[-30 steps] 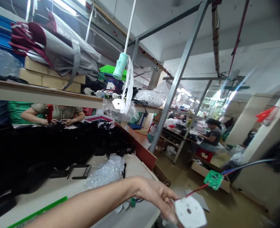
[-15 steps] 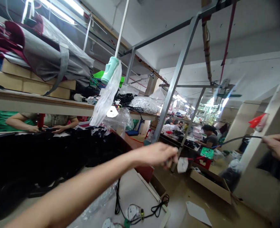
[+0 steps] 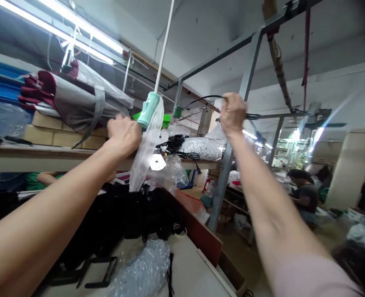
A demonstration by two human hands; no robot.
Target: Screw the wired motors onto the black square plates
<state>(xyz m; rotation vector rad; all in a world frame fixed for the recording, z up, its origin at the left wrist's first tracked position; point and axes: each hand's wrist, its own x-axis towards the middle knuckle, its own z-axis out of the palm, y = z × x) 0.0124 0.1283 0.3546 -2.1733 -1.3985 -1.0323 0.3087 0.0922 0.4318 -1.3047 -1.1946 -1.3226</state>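
Note:
My left hand [image 3: 123, 135] is raised just left of a mint-green plastic holder [image 3: 148, 110] on a white pole [image 3: 163, 41]. Its fingers face away, so anything in them is hidden. A clear plastic bag [image 3: 147, 159] hangs below the holder, and a white hexagonal plate [image 3: 157, 162] shows by it. My right hand [image 3: 233, 113] is closed around a black cable [image 3: 205, 98], which arcs left towards a small green piece [image 3: 178, 111]. I cannot tell if that piece is the circuit board.
A wooden shelf [image 3: 46, 159] carries cardboard boxes, a grey wrapped roll, black cables and a bag of white parts. A metal post [image 3: 228, 156] stands behind my right arm. Bubble wrap [image 3: 143, 268] lies on the bench below. A co-worker [image 3: 304, 198] sits at the right.
Both hands have risen and my view has tilted upward. My left hand has moved left and up to the holder. The white plate and green circuit board seen before no longer show clearly.

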